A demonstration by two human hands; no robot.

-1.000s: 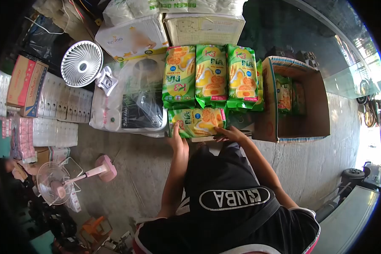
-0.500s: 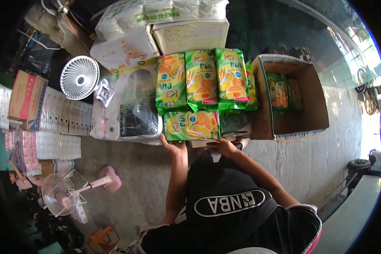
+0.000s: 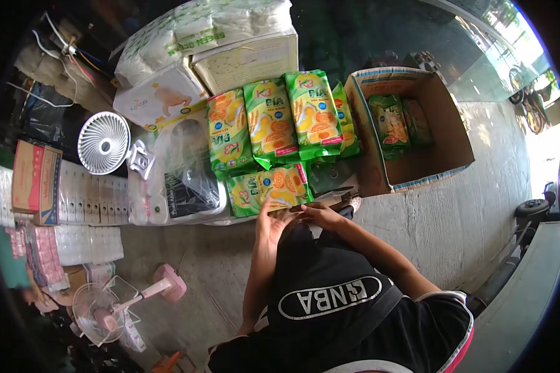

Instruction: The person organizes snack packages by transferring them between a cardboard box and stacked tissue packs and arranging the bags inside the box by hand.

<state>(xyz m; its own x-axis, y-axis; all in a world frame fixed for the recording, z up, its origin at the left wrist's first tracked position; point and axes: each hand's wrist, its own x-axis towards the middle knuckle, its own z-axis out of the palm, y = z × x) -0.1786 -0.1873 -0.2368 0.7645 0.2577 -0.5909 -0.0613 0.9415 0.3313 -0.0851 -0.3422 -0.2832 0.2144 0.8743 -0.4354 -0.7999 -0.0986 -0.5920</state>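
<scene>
A green and yellow packet [image 3: 269, 188] lies sideways at the near edge of the pile, below a row of upright packets [image 3: 270, 122]. My left hand [image 3: 272, 222] is at its near edge, palm partly up, fingers apart, a fingertip over the wrapper. Close beside it, my right hand [image 3: 318, 214] reaches in from the right with its fingertips near the packet's lower edge; whether it grips anything cannot be made out. Right of the row stands an open cardboard box [image 3: 426, 165] with green packets [image 3: 389, 124] inside.
Plastic-wrapped rolls [image 3: 149, 196] lie left of the packets, with a small white fan [image 3: 104, 143] beside them. White boxes [image 3: 246, 61] stand behind. A pink and white standing fan [image 3: 106, 317] is on the floor at the lower left.
The view has turned, so the packets and box appear further left. My hands have come closer together, and my left hand has shifted right along the sideways packet's near edge.
</scene>
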